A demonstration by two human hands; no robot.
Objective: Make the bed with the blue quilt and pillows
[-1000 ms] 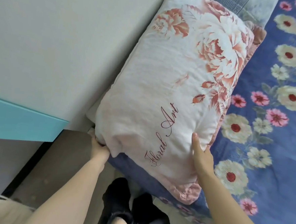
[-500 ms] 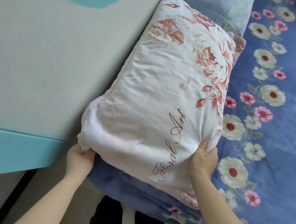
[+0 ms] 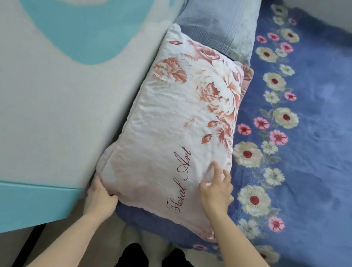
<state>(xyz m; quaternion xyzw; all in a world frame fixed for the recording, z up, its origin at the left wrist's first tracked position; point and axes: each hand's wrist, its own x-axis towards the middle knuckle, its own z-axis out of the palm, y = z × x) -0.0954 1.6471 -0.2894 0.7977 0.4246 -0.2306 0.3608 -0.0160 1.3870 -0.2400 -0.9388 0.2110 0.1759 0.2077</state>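
The pink floral pillow [image 3: 177, 133], lettered "Floral Art", lies flat along the headboard [image 3: 54, 108], its long side pressed to that grey and teal panel. The left hand [image 3: 100, 199] grips its near corner beside the headboard, fingers curled under. The right hand [image 3: 217, 190] rests on the near end, fingers loosely spread, gripping nothing. One second pillow, the blue checked pillow [image 3: 218, 25], lies beyond, partly overlapped. Away from the headboard the blue flowered quilt [image 3: 315, 153] spreads wide and bare; its near edge drops off the bed below the pillow.
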